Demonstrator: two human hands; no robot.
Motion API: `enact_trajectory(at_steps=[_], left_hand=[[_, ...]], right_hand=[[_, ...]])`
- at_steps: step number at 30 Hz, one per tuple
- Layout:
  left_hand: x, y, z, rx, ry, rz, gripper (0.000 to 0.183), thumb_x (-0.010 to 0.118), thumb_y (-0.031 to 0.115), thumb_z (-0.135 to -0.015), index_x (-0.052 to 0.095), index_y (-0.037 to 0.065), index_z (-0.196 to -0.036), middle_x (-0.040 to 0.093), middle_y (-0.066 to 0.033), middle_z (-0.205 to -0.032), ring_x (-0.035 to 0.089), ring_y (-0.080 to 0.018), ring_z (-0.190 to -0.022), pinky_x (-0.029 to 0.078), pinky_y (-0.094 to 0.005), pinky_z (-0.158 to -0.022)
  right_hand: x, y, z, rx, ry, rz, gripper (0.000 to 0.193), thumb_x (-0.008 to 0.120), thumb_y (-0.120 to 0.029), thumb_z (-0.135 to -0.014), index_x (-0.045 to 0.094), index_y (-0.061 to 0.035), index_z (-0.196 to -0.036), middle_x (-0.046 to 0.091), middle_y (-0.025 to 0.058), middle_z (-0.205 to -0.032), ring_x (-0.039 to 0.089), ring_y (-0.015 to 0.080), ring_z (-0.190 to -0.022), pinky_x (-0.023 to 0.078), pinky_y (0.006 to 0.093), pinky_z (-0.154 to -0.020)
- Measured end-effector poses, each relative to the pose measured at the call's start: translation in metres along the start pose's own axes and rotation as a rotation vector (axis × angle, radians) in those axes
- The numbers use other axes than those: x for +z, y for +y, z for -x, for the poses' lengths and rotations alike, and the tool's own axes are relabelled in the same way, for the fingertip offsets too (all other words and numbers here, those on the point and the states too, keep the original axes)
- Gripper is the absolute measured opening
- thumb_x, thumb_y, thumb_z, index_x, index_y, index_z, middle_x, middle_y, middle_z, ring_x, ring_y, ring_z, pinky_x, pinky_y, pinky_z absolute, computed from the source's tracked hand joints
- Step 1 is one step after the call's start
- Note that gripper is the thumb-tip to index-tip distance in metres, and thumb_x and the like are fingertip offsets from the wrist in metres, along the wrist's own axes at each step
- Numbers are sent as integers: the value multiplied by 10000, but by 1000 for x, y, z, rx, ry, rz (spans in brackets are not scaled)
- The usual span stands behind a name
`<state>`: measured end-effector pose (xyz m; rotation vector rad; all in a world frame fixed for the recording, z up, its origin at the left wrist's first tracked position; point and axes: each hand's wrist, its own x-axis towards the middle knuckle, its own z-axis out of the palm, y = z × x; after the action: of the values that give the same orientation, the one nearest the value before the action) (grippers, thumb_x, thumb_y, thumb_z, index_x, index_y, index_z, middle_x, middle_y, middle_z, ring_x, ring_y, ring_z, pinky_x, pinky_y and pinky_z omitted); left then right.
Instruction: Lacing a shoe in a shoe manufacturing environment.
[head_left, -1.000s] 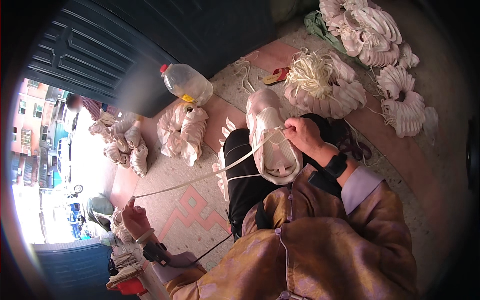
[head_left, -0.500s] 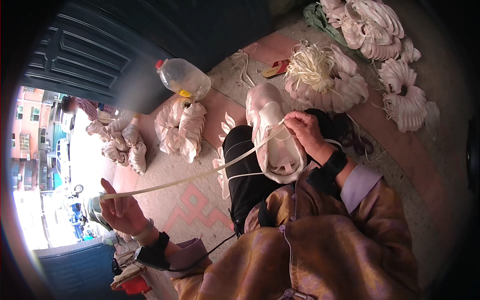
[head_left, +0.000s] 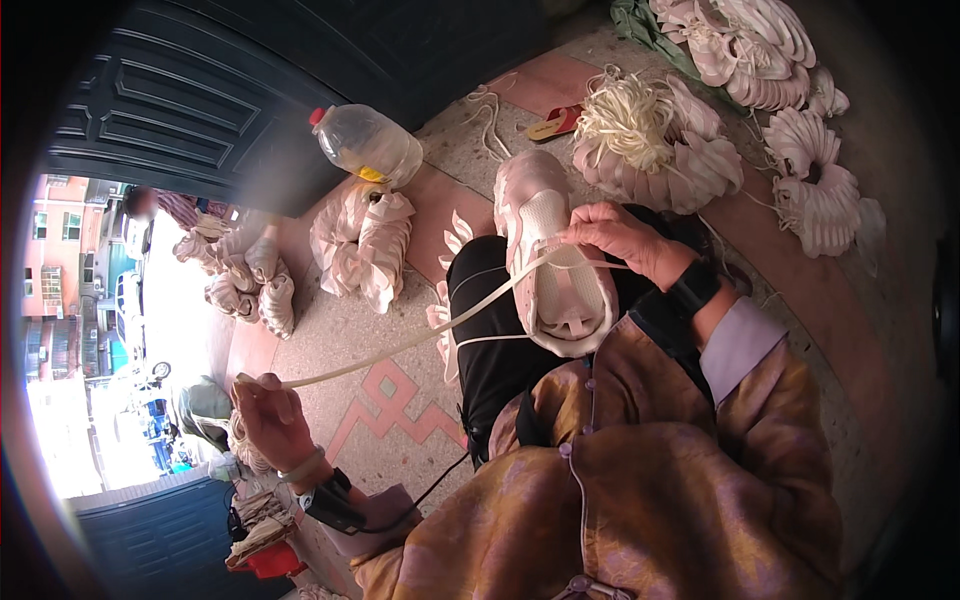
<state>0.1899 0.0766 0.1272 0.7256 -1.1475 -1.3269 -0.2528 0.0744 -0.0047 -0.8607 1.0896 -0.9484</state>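
A pale pink and white shoe upper [head_left: 543, 215] rests on my lap, its heel end toward me. A long cream shoelace [head_left: 440, 333] runs slantwise from the upper's lacing area out to my left hand [head_left: 272, 420], whose fingers are closed around its far end. At the lacing area my right hand [head_left: 625, 238] is closed in a pinch on the lace, next to the upper's tongue. Another stretch of lace [head_left: 495, 339] crosses my dark trouser leg beside the heel. The exact spot where the lace enters the upper is hidden by my right fingers.
Bundles of shoe uppers [head_left: 362, 245] lie on the floor at left, with more [head_left: 815, 190] at right. A heap of cream laces [head_left: 630, 118] sits on one pile. Beyond are a clear plastic jug [head_left: 368, 146], a red sandal [head_left: 556, 123] and a dark door [head_left: 190, 110]. A person [head_left: 175, 207] is at far left.
My left hand has moved right and slightly down, and its fingers have curled in on the lace. My right hand has shifted slightly right and up along the upper.
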Motion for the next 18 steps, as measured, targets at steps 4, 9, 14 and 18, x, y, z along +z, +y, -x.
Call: enact_trajectory(at_steps=[4, 9, 14, 18], left_hand=[[-4, -7, 14, -35, 135, 14, 265, 394, 245, -968, 589, 65, -964, 617, -143, -815, 322, -47, -402, 276, -183, -395], [-1, -11, 16, -76, 158, -14, 244, 393, 265, -968, 552, 82, -939, 612, -119, -765, 333, -48, -397, 278, -184, -379], [15, -8, 19, -96, 153, -129, 224, 426, 264, -961, 533, 82, -886, 581, -79, -722, 360, -56, -418, 305, -190, -401], [45, -19, 13, -129, 245, -191, 147, 508, 160, -924, 549, 27, -969, 584, -61, -754, 474, -72, -496, 410, -200, -479]], right_hand=[[-7, 9, -6, -73, 15, 94, 170, 578, -170, -841, 567, -83, -696, 488, -53, -678, 429, 42, -662, 356, 206, -640], [-11, 16, -4, -27, -29, -176, 181, 582, -172, -842, 567, -74, -691, 492, -54, -698, 432, 43, -683, 364, 213, -664], [4, 21, 2, -277, 164, 169, 148, 588, -206, -852, 543, -65, -845, 498, -59, -713, 465, 46, -726, 401, 213, -669], [-2, 32, 44, -302, 266, 686, 257, 614, -216, -824, 515, -18, -953, 574, 91, -726, 569, 149, -657, 451, 305, -563]])
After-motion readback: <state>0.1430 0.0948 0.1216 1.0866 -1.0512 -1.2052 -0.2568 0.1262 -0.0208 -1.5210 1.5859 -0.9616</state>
